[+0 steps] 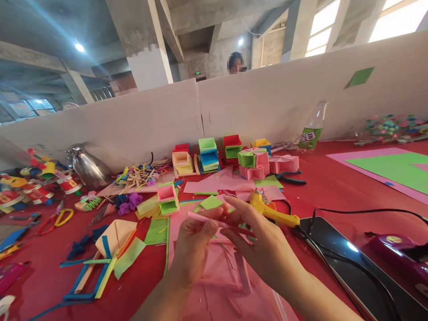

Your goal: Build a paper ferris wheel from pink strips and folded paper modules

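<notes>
My left hand (194, 245) and my right hand (257, 243) meet above a pink paper sheet (220, 285) on the red table (334, 187). Together they pinch a thin rolled pink paper strip (203, 219) that runs between the fingertips. The left thumb and fingers are closed round its left end. On the right, the fingers curl over its other end, the forefinger stretched out. A yellow glue gun (272, 214) lies just behind my right hand.
Folded paper boxes (209, 158) in many colours stand at the back by a white partition. Scissors (55, 220), wooden sticks (138, 176), a steel kettle (88, 168) and paper scraps fill the left. A dark tablet (351, 263), cables, a purple device (397, 252) and a bottle (312, 129) are right.
</notes>
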The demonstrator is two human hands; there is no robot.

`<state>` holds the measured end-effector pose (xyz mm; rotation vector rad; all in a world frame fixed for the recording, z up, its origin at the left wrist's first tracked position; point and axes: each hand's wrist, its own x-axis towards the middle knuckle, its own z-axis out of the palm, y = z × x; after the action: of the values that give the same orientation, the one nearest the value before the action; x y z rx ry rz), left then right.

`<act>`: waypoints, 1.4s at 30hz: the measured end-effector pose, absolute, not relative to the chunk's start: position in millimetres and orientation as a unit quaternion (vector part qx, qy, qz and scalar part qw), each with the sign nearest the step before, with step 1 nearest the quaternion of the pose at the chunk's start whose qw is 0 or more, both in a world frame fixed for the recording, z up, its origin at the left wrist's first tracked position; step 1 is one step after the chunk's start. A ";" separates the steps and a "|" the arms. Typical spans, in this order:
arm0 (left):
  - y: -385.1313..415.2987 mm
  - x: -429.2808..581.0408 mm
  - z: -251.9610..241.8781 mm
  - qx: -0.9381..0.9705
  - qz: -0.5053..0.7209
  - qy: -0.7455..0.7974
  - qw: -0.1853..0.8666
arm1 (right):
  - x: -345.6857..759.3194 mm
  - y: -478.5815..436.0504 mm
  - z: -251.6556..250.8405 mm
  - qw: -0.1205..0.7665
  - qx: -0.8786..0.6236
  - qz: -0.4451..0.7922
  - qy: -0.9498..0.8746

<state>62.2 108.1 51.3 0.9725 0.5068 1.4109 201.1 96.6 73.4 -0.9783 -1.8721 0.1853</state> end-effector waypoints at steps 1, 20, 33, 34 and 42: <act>107.9 62.5 51.4 0.430 0.615 0.224 0.622 | 201.3 96.7 72.9 0.487 -0.403 0.079 -0.771; 117.4 55.4 55.1 0.360 0.718 0.275 0.528 | 208.7 95.8 84.7 0.550 -0.353 -0.065 -0.754; 109.5 53.1 54.6 0.407 0.697 0.280 0.520 | 219.8 105.0 83.2 0.596 -0.412 0.001 -0.689; 110.0 51.9 57.0 0.409 0.700 0.273 0.517 | 222.0 108.7 81.8 0.592 -0.421 0.007 -0.687; 138.0 40.0 101.5 0.426 0.708 0.268 0.495 | 231.2 130.1 70.7 0.563 -0.408 -0.022 -0.719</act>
<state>40.0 138.0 101.5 1.0315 0.6500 1.7170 231.2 130.1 70.7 -0.9599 -1.6922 -0.0513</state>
